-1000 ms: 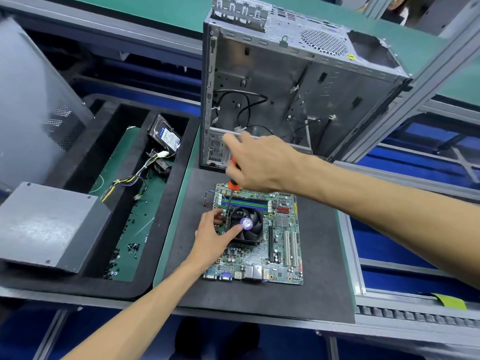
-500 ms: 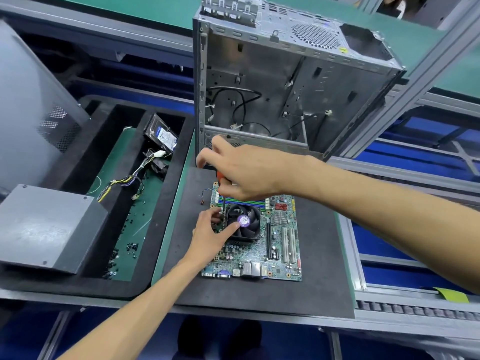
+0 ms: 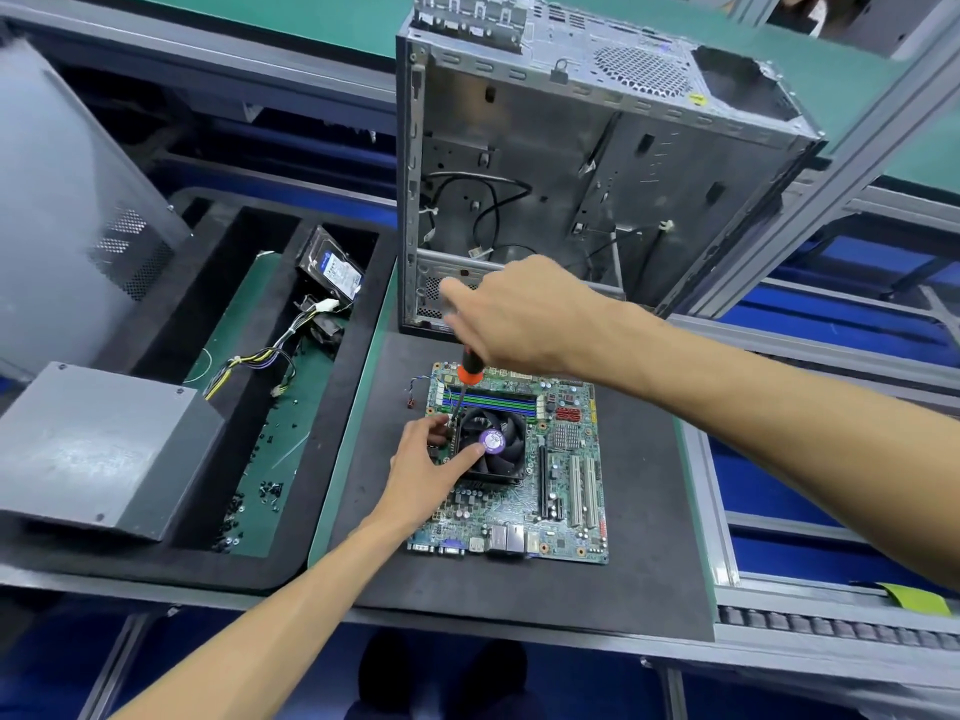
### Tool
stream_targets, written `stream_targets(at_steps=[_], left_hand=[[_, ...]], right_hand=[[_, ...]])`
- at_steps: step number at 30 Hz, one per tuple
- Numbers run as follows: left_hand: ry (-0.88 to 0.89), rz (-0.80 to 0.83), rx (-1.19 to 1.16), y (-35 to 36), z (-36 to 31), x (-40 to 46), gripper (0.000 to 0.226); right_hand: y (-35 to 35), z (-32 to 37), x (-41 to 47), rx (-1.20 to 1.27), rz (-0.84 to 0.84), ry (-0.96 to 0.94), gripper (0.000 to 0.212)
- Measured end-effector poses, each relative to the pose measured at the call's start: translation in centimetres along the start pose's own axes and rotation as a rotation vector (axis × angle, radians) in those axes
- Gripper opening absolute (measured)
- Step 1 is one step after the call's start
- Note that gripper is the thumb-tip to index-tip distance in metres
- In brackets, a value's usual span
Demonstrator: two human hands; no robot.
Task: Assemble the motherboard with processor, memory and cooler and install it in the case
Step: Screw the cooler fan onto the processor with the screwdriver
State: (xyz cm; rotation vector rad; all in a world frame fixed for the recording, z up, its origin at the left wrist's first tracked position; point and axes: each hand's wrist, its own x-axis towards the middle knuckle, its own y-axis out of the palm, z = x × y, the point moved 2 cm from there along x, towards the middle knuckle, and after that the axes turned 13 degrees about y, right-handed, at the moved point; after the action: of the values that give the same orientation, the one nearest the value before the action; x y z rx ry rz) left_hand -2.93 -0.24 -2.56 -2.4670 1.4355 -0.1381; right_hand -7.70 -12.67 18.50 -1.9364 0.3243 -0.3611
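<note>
The green motherboard (image 3: 566,506) lies flat on a black mat (image 3: 639,579). A black cooler fan (image 3: 506,449) with a purple hub sticker sits on it, with memory sticks (image 3: 493,398) just behind. My left hand (image 3: 423,472) rests on the cooler's left side, thumb on the hub, fingers at the shaft of the screwdriver (image 3: 469,374). My right hand (image 3: 519,314) grips its orange and black handle from above, tip down at the cooler's left rear corner. The open metal case (image 3: 597,163) stands upright behind the board.
A black foam tray (image 3: 343,459) on the left holds a hard drive (image 3: 332,267), a cable bundle (image 3: 260,358), several loose screws and a grey power supply box (image 3: 98,449). A grey side panel (image 3: 62,200) leans at far left. Roller rails (image 3: 831,623) run along the right.
My right hand has turned on the screwdriver handle above the cooler's left rear corner. My left hand has stayed on the cooler. The view has shifted slightly.
</note>
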Motion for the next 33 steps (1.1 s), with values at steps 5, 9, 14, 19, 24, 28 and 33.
stream_targets(at_steps=[5,9,14,19,24,28,33], left_hand=[[0.005,0.003,-0.006,-0.1,0.1,0.1,0.067],[0.013,0.001,0.008,-0.1,0.1,0.1,0.065],[0.009,0.006,0.006,-0.1,0.1,0.1,0.066],[0.009,0.008,0.011,-0.1,0.2,0.2,0.065],[0.005,0.013,0.007,-0.1,0.2,0.2,0.068],[-0.004,0.011,0.002,-0.1,0.2,0.2,0.067],[-0.001,0.013,0.003,-0.1,0.4,0.2,0.068]], right_hand=[[0.5,-0.7,-0.3,0.069,0.086,0.025,0.032],[0.4,0.0,-0.2,0.207,0.109,-0.127,0.036],[1.0,-1.1,0.1,0.062,0.055,0.104,0.031],[-0.1,0.5,-0.6,0.404,0.193,-0.178,0.04],[0.7,-0.2,0.5,0.028,0.062,0.087,0.041],[0.5,-0.7,-0.1,0.251,0.16,0.045,0.035],[0.7,0.1,0.2,0.083,0.064,-0.047,0.035]])
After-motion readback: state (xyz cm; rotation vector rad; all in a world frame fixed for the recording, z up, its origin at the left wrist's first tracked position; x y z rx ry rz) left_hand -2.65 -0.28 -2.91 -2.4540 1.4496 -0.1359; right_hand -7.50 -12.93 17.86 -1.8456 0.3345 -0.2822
